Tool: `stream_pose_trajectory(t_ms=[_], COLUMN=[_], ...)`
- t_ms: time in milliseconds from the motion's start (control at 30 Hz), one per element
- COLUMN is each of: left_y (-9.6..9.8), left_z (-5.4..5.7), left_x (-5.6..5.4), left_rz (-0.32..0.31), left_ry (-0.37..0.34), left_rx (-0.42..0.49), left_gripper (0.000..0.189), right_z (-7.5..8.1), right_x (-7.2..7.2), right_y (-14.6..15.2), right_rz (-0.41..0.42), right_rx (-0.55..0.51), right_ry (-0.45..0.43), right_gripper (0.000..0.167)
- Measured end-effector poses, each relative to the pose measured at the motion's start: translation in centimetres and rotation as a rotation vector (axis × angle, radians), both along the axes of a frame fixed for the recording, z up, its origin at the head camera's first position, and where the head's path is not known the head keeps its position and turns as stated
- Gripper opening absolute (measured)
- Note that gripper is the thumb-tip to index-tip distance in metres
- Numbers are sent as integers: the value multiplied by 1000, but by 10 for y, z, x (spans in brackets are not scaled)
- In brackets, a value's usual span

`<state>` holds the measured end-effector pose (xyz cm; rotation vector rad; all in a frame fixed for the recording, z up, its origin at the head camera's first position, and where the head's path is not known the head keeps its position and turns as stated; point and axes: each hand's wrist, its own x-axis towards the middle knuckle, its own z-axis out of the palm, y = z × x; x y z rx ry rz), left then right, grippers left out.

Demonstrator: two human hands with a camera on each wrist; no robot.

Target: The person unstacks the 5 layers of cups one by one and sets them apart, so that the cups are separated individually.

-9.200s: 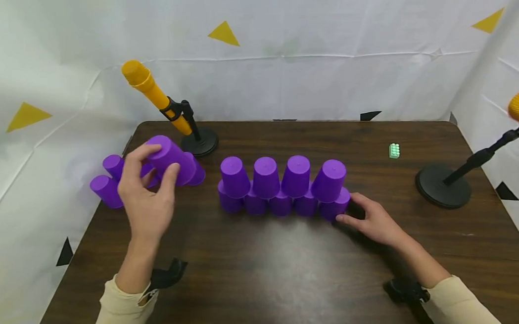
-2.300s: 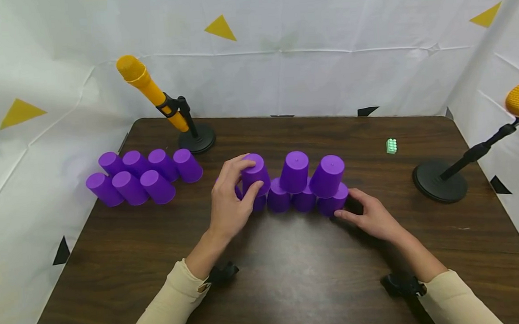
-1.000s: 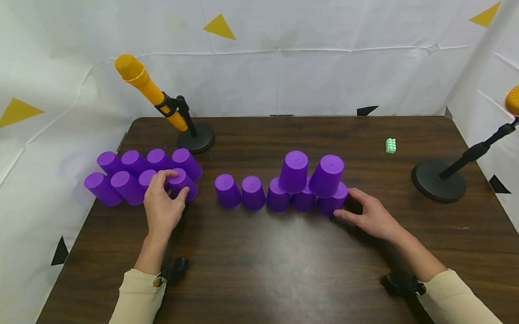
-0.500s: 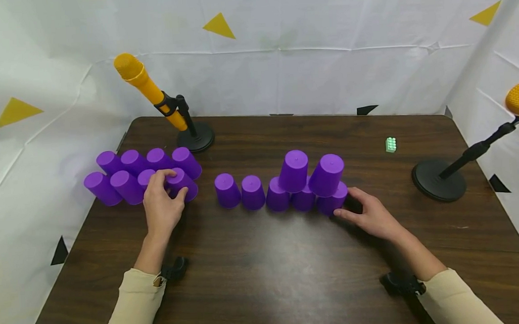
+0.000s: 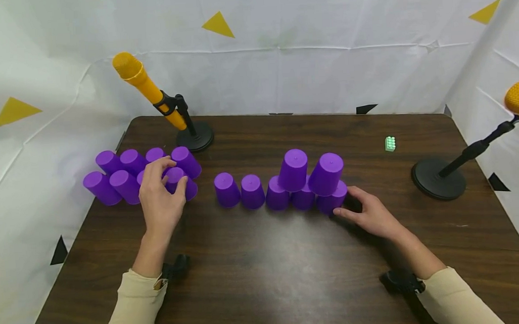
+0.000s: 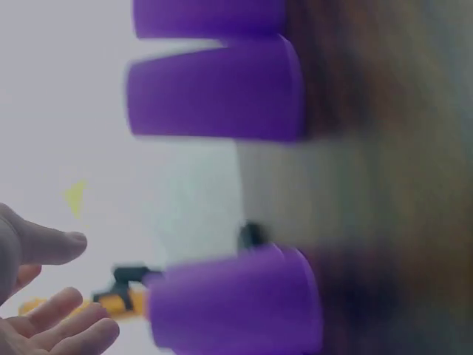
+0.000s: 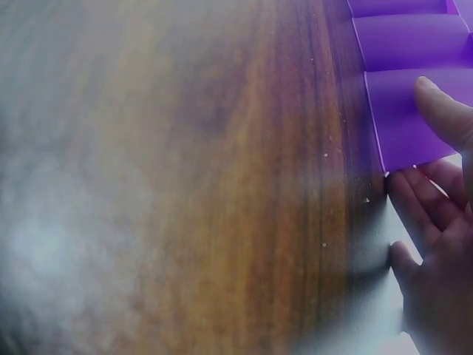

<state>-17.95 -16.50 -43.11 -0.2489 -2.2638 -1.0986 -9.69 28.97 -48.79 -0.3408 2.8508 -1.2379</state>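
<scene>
My left hand point(image 5: 160, 202) hovers at a purple upside-down cup point(image 5: 192, 190), the rightmost of the left group's front row. The left wrist view shows its thumb and fingers point(image 6: 85, 340) spread, with no cup between them. With thumb and fingers on opposite sides, my right hand point(image 5: 376, 219) holds the end cup point(image 5: 332, 202) of a row of upside-down purple cups. In the right wrist view its thumb point(image 7: 436, 103) lies on that cup's wall. Two upper cups point(image 5: 294, 170) stand across the row's right part; two cups point(image 5: 227, 190) at its left have nothing on top.
Several more purple cups point(image 5: 105, 189) stand in two rows at the table's left edge. A yellow microphone point(image 5: 148, 89) on a black stand is behind them. At the right are a green toy brick point(image 5: 390, 144) and another stand point(image 5: 439, 178) with a yellow round top.
The upper row has gone from several cups to two, and the left group has grown. My left hand carried a cup there and now has let go, fingers spreading. My right hand stays put.
</scene>
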Motion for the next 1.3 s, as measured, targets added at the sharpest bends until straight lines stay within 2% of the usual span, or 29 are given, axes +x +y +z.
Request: stream_pose_trajectory(t_ms=[100, 233, 367, 500, 667, 833, 1133, 1300], left_y=[21, 59, 99, 132, 159, 174, 181, 178], left_z=[11, 21, 23, 22, 21, 18, 14, 16], left_x=[5, 16, 27, 32, 29, 25, 21, 21], left_rz=[-82, -251, -434, -549, -595, -606, -568, -590], left_ry=[51, 60, 34, 22, 9, 5, -10, -11], left_rx=[31, 47, 29, -11, -36, -34, -36, -8], left_gripper=[33, 32, 33, 38, 50, 49, 41, 39], right_z=[0, 1, 2, 1, -1, -1, -1, 0], right_x=[0, 0, 0, 0, -1, 0, -1, 0], right_y=[-1, -1, -2, -1, 0, 1, 1, -1], right_rz=[0, -5, -4, -2, -3, -7, -11, -9], right_rx=[-1, -6, -4, -2, -7, -7, -5, -1], right_ry=[0, -10, -11, 2, 1, -28, -33, -18], right_gripper=[53, 53, 54, 53, 53, 54, 53, 52])
